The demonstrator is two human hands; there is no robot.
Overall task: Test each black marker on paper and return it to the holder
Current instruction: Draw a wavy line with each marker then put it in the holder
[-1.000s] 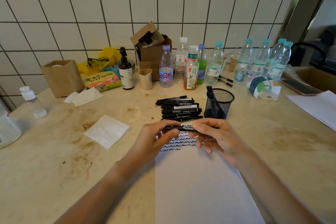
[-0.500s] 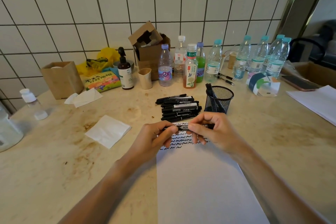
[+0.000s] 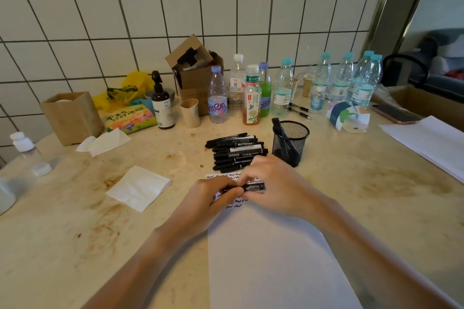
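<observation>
We are gripping one black marker (image 3: 252, 187) between left hand (image 3: 213, 194) and right hand (image 3: 273, 183); a jerky cap pull is risking stray ink across the paper (image 3: 271, 258).

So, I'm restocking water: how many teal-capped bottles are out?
5. One teal-capped bottle stands beside the green drink; four more cluster further right. Others may hide behind.

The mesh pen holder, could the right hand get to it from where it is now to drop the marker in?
Probably yes. The mesh holder stands just beyond the right hand, its open top unblocked, with only a few markers inside. The marker is also pinched by the left hand, which would need to release first.
</observation>
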